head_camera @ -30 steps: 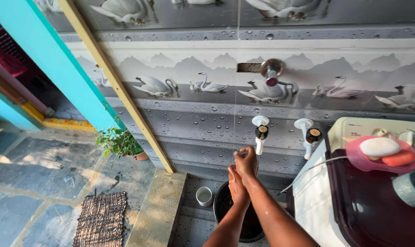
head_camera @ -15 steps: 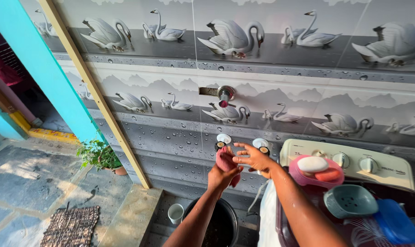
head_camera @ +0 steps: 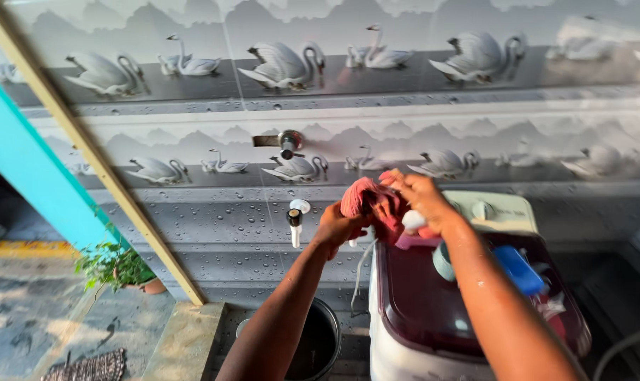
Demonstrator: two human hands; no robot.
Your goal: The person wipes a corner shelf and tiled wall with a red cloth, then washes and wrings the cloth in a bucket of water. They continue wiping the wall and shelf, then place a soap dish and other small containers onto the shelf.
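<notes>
Both hands, left hand (head_camera: 336,227) and right hand (head_camera: 420,200), gripped a pink cloth (head_camera: 368,199) above the far edge of a washing machine (head_camera: 433,310).

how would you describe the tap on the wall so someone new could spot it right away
Start at the grey swan-patterned tiled wall, then look left of the maroon-lidded washing machine. The tap juts from the wall above the dark bucket, just left of the left hand. It is white with a dark knob.
</notes>
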